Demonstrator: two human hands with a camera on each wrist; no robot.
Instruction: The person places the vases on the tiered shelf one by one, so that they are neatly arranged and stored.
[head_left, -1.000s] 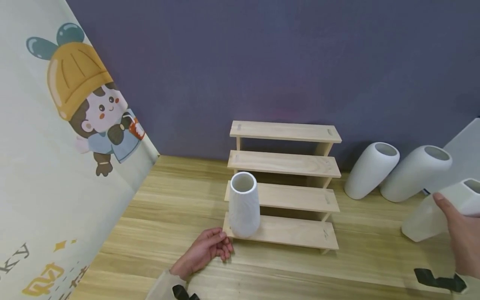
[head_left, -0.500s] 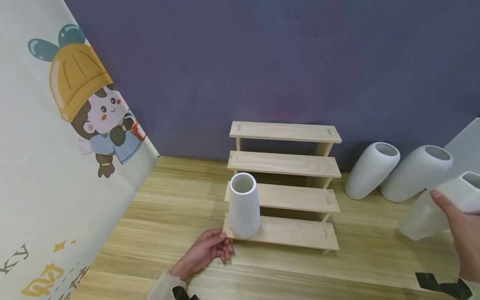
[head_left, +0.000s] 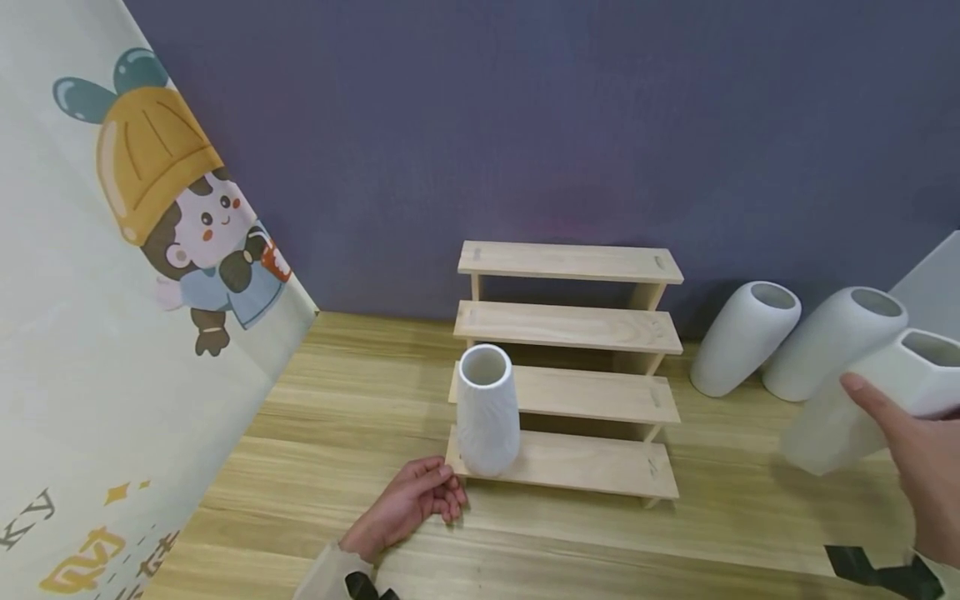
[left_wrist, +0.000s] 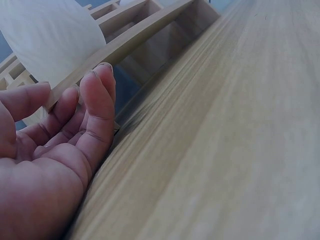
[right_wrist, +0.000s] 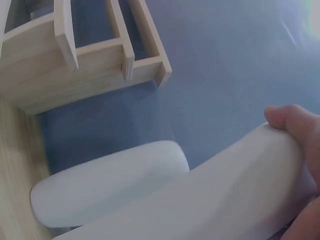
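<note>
My left hand point(head_left: 408, 504) pinches the front left corner of the lowest step of a pale wooden tiered stand point(head_left: 592, 462), thumb above and fingers below, as the left wrist view shows. On that step, at its left end, stands a white vase point(head_left: 487, 417) with a round mouth. At the right my right hand point(head_left: 926, 467) grips another white vase point(head_left: 873, 400) near its angular mouth, and this vase leans. In the right wrist view the thumb and fingers wrap around the upper end of the held vase point(right_wrist: 235, 185).
Two more white vases, a nearer-to-stand one point(head_left: 738, 346) and a wider-mouthed one point(head_left: 825, 354), stand behind the held vase by the dark blue back wall point(head_left: 570, 125). A white side wall with a cartoon figure point(head_left: 217, 225) bounds the wood-grain table point(head_left: 337, 392) at the left.
My right hand has moved the held vase a little to the left and up in the head view. The left hand, the stand and the other vases stay where they were.
</note>
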